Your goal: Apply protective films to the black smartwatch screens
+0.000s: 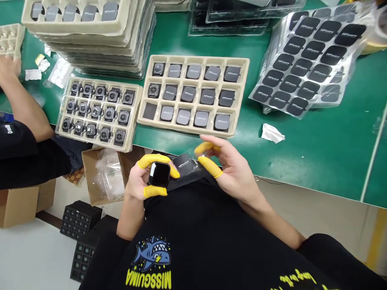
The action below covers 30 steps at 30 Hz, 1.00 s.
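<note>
In my left hand (142, 177), with yellow finger cots, is a smartwatch body (159, 175), its glossy black screen facing up. A thin dark film label with white lettering (183, 162) and a clear border stretches from beside my left fingertips towards my right hand (229, 165). The right thumb and forefinger, also in yellow cots, are closed around the film's clear end; blur hides the exact contact. Just beyond my hands lies a beige tray (193, 129) holding watches, most covered by dark lettered labels. Two at its left show their round sensor backs.
Left of it stands a beige tray (137, 117) of uncovered watches. Behind are stacked trays (127, 44). Label sheets (302, 66) lie at right near a crumpled white paper (272, 133). A co-worker's arm (26, 96) reaches in from the left. Below is a cardboard box (89, 177).
</note>
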Each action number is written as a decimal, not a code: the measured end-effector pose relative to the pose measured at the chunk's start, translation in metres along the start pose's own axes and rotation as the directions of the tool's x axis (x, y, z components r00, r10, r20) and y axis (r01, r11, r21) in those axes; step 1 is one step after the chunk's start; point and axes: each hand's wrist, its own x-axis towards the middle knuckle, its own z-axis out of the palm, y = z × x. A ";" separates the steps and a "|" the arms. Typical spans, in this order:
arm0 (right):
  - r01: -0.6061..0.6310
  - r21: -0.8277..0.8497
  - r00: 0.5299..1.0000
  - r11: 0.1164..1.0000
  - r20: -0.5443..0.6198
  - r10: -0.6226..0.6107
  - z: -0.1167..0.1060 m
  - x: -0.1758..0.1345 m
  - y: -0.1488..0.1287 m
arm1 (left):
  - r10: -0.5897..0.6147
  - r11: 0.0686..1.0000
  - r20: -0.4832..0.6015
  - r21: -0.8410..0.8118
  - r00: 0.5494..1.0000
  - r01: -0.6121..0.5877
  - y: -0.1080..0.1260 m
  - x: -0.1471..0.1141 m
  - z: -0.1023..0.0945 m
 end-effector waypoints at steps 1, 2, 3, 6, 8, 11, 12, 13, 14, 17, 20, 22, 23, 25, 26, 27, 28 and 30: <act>0.061 -0.154 0.995 0.986 -0.072 -0.073 0.000 -0.001 -0.003 | 0.010 1.000 -0.004 0.010 1.000 -0.009 0.000 0.000 0.001; 0.115 -0.302 0.979 0.946 -0.128 -0.160 0.001 -0.003 -0.007 | 0.014 1.000 -0.003 0.018 1.000 -0.014 0.000 0.000 0.001; 0.158 -0.420 0.959 0.894 -0.152 -0.241 0.001 -0.006 -0.010 | 0.015 1.000 0.000 0.023 1.000 -0.015 0.000 0.000 0.002; 0.221 -0.527 0.944 0.820 -0.097 -0.317 0.003 -0.012 -0.019 | 0.006 0.999 0.044 0.047 0.999 -0.008 -0.001 0.000 0.004; 0.175 -0.472 0.971 0.864 -0.062 -0.230 0.006 -0.016 -0.018 | 0.007 0.996 0.079 0.083 0.997 -0.013 -0.003 -0.001 0.004; -0.007 -0.297 1.000 0.955 -0.021 0.001 0.011 -0.019 -0.012 | 0.011 0.985 0.123 0.172 0.992 -0.032 -0.007 -0.002 0.000; -0.074 -0.233 0.997 0.970 -0.006 0.074 0.012 -0.020 -0.010 | 0.009 0.980 0.133 0.198 0.991 -0.036 -0.008 -0.003 -0.001; -0.132 -0.173 0.991 0.976 0.004 0.135 0.013 -0.020 -0.009 | 0.007 0.976 0.137 0.216 0.991 -0.037 -0.010 -0.004 -0.003; -0.178 -0.123 0.984 0.976 0.008 0.180 0.014 -0.020 -0.008 | 0.001 0.973 0.140 0.229 0.990 -0.034 -0.011 -0.005 -0.004; -0.223 -0.047 0.975 0.974 -0.015 0.222 0.015 -0.019 -0.008 | -0.007 0.969 0.128 0.246 0.992 -0.025 -0.013 -0.009 -0.004; -0.179 -0.065 0.984 0.982 -0.023 0.178 0.015 -0.017 -0.008 | -0.001 0.971 0.114 0.236 0.993 -0.026 -0.013 -0.011 -0.002; -0.148 -0.097 0.989 0.984 -0.001 0.149 0.015 -0.017 -0.006 | -0.007 0.973 0.101 0.230 0.995 -0.016 -0.013 -0.010 -0.001; -0.137 -0.102 0.990 0.985 0.019 0.140 0.015 -0.017 -0.005 | -0.010 0.973 0.099 0.232 0.995 -0.013 -0.013 -0.010 0.000; -0.116 -0.089 0.990 0.989 0.070 0.123 0.017 -0.017 -0.003 | -0.008 0.970 0.106 0.241 0.994 -0.018 -0.012 -0.009 0.000; -0.104 -0.073 0.990 0.992 0.092 0.111 0.017 -0.016 -0.003 | -0.005 0.969 0.108 0.247 0.994 -0.022 -0.011 -0.008 -0.001; -0.089 -0.058 0.990 0.994 0.104 0.095 0.018 -0.016 -0.003 | 0.000 0.967 0.109 0.254 0.994 -0.028 -0.011 -0.007 -0.001; -0.072 -0.049 0.992 0.996 0.099 0.076 0.020 -0.015 -0.003 | 0.006 0.965 0.110 0.261 0.994 -0.034 -0.011 -0.007 -0.001; -0.043 -0.053 0.998 0.998 0.039 0.045 0.022 -0.013 -0.003 | 0.005 0.957 0.108 0.286 0.994 -0.036 -0.010 -0.007 -0.001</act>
